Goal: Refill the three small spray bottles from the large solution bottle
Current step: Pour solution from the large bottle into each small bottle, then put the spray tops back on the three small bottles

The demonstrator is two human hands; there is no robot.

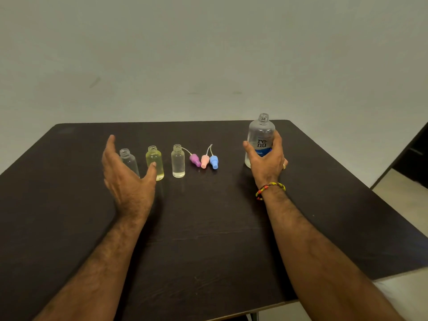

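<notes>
While right hand (268,158) gripped uncapped large solution bottle (261,135) upright at far right of table (208,228), left hand (126,174) hovered released, fingers straight, just left of three small spray bottles (154,162) standing uncapped; three spray caps (205,160) lay between.

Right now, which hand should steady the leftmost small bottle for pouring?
Left. The left hand is open right beside the leftmost bottle; the right hand already grips the large bottle.
</notes>
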